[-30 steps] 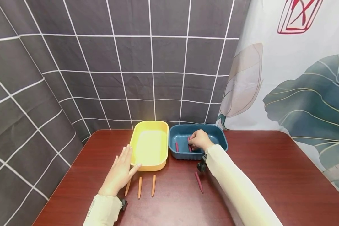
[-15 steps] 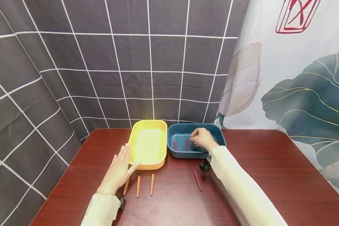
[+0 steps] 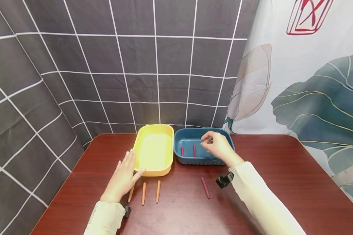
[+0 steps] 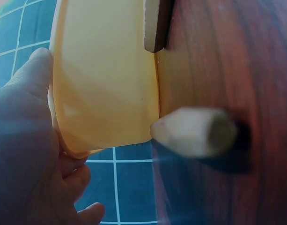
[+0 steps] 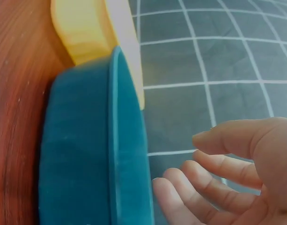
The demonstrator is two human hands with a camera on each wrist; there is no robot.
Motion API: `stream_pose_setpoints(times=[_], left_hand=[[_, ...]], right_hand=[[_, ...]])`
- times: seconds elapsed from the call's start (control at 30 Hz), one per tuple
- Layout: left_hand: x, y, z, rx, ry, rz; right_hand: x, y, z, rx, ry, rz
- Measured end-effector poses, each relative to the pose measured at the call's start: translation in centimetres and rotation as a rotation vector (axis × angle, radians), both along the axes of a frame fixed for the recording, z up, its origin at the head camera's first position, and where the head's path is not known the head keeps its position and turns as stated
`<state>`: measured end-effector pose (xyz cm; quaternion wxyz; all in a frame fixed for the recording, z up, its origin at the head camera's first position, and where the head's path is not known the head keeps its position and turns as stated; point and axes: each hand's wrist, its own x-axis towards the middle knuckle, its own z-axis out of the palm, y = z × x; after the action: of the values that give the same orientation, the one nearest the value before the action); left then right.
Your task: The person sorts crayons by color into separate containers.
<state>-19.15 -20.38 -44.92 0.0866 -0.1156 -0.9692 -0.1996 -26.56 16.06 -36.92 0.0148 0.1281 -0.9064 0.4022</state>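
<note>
My left hand lies flat with straight fingers against the near left corner of the yellow tray, seen close up as the tray's wall. Three orange sticks lie on the table just right of that hand; one stick tip shows large in the left wrist view. My right hand hovers over the right part of the blue tray, fingers loosely curled and holding nothing. Two dark red sticks lie in the blue tray. A third red stick lies on the table before it.
The trays stand side by side at the back of a dark red wooden table. A grey grid-patterned cloth hangs behind and at the left, a leaf-print curtain at the right.
My right hand has let go of a red stick in the blue tray and lifted up and to the right. The left hand has stayed in place.
</note>
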Motion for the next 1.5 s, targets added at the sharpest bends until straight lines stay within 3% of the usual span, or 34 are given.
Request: stream_pose_setpoints(times=[0.33,0.6,0.8,1.1,1.5], left_hand=[[0.1,0.1,0.2,0.001,0.004,0.0],[0.1,0.1,0.3,-0.006,0.026,-0.008],[0.1,0.1,0.2,-0.004,0.015,-0.004],[0.1,0.1,0.0,-0.005,0.0,-0.005],[0.1,0.0,0.1,0.005,0.009,-0.008]], right_hand=[[3.6,0.0,-0.4,0.001,0.088,-0.007],[5.6,0.0,-1.9,0.007,0.074,-0.025],[6.5,-0.1,-3.4,-0.024,0.017,-0.011],[7.5,-0.5,-4.6,0.052,-0.102,-0.042],[7.8,-1.3,-5.5,0.167,-0.107,-0.083]])
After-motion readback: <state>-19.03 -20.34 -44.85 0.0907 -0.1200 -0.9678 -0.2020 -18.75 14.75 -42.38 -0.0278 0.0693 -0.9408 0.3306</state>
